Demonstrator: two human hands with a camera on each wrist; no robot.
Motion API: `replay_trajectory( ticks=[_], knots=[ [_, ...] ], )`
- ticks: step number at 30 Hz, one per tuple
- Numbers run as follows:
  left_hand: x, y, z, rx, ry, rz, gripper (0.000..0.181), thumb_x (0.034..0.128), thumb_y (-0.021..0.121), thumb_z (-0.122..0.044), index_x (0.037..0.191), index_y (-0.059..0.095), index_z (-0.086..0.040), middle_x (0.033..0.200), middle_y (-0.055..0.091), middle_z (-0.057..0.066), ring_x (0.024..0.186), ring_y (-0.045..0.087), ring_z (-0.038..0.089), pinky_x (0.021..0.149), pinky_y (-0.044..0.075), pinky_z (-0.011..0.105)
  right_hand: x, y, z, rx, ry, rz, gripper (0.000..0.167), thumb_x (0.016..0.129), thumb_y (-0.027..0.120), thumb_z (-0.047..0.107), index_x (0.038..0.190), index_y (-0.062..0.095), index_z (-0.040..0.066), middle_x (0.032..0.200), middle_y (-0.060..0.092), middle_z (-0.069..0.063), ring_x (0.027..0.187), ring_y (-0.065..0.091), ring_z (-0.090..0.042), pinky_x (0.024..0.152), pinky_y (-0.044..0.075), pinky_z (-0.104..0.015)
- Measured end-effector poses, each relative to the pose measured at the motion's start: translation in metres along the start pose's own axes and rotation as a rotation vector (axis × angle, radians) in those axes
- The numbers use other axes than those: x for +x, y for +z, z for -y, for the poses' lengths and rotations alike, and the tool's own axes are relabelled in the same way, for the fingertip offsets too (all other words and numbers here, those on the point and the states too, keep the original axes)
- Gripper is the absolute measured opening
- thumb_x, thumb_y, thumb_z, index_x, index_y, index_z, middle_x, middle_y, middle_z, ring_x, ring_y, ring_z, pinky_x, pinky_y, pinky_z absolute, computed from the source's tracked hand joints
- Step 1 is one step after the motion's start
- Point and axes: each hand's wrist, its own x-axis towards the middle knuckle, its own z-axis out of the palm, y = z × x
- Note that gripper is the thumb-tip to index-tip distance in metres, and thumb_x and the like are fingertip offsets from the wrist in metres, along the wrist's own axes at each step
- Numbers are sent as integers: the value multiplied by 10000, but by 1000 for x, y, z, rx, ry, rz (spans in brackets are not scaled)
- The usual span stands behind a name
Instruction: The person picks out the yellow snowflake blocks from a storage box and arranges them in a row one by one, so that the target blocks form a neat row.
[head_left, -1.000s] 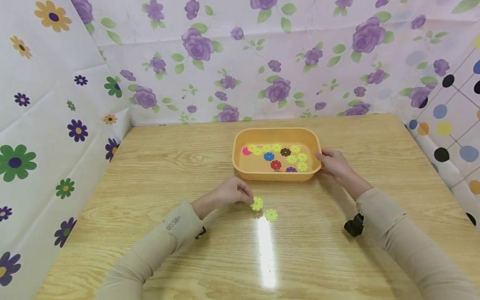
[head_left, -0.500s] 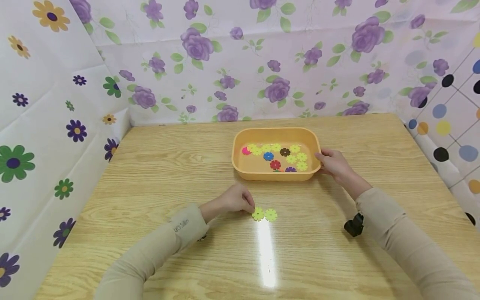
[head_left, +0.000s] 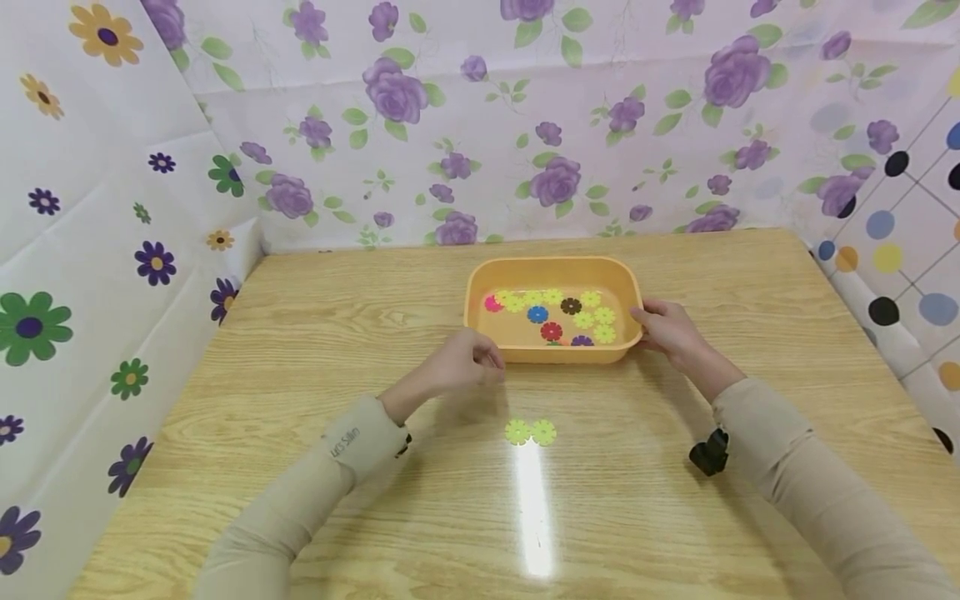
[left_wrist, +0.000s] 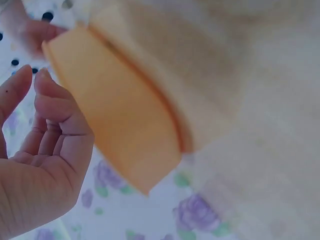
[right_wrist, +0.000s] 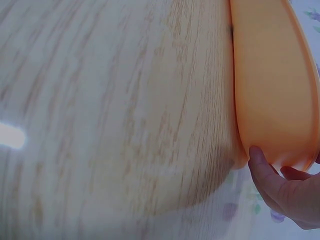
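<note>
In the head view, two yellow-green plastic snowflake discs [head_left: 517,432] lie side by side on the table. My left hand [head_left: 467,363] hovers at the front left corner of an orange plastic tub [head_left: 558,355]. In the left wrist view this left hand [left_wrist: 47,132] holds nothing; its thumb and index fingertip stand apart and the other fingers are loosely bent. The right hand [head_left: 670,332] grips the tub's right end, thumb on the rim. Several discs lie inside the tub: yellow ones [head_left: 590,297], a blue [head_left: 537,314], a red [head_left: 551,332], a brown [head_left: 571,306], a pink and a purple.
The wooden table [head_left: 337,333] is bounded at the back by a floral sheet [head_left: 480,125], with patterned sheets at left and right. A black strap device [head_left: 709,452] sits under the right sleeve. Light glares off the table in front of the discs.
My left hand set a yellow-green disc down beside the other one, let go, and moved up and away toward the tub. The right hand and the tub have stayed in place.
</note>
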Motion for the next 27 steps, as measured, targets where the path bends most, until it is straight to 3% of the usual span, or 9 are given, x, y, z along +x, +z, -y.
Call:
replay_trajectory(
  ticks=[7,12,19,27],
  knots=[
    [19,-19,-15,-63,-33,-156,158,792,709,-120,898,657,-14,706,609,59,631,552,157,534,440,237,1,-1,0,-1,-8,-2,493,996,326,158,1424,183,-39,1384,318,-271,1201,408,-358,927,418,-413],
    [38,-24,-16,-108,-30,-234,238,799,704,-128,1011,638,-42,769,604,72,684,563,190,573,465,261,0,0,0,2,-3,-2,496,994,331,163,1422,187,-44,1384,317,-272,1201,406,-356,918,429,-395],
    [64,-22,-9,-121,-11,-312,363,799,704,-130,1142,599,-79,809,603,67,696,552,191,591,457,253,0,0,0,9,2,-2,492,998,331,163,1425,185,-32,1393,305,-272,1204,407,-359,885,457,-353],
    [91,-13,-4,-137,-31,-342,451,795,709,-136,1215,560,-69,879,564,78,743,552,184,599,479,246,1,-1,-1,19,-4,9,490,998,323,154,1426,176,-36,1402,284,-276,1204,407,-366,899,446,-375]
  ],
)
